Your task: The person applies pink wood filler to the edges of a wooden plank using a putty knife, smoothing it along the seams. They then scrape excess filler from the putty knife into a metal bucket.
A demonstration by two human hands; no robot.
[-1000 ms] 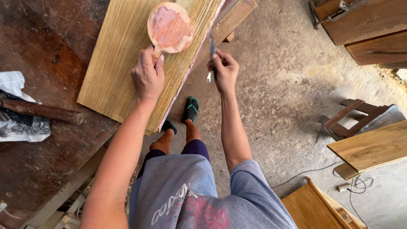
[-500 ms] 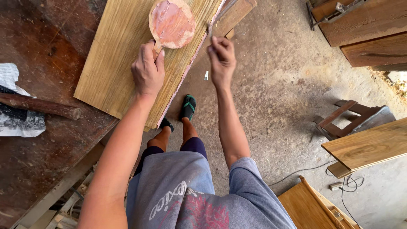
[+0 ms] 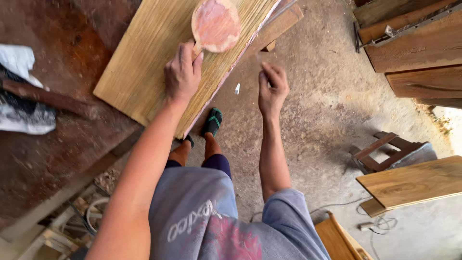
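Note:
My left hand (image 3: 183, 72) grips the short handle of a round wooden paddle (image 3: 216, 24) smeared with pink paste. Paddle and hand rest on a long pale wooden plank (image 3: 139, 67) that lies slanted across a dark workbench (image 3: 62, 159). A thin pink line runs along the plank's right edge. My right hand (image 3: 272, 89) hovers over the floor to the right of that edge, apart from it, with its fingers curled. A faint blurred streak shows above its fingertips; whether it holds something I cannot tell.
A small pale scrap (image 3: 237, 89) lies on the concrete floor near my sandalled foot (image 3: 212, 121). A crumpled cloth (image 3: 21, 96) and a dark stick lie on the bench at left. Wooden boards (image 3: 414, 183), a low stool (image 3: 385, 149) and stacked planks (image 3: 414, 48) stand at right.
My right hand, which held a thin blade a second ago and touched the plank's edge, has pulled back to the right off the plank. My left hand stays on the paddle handle.

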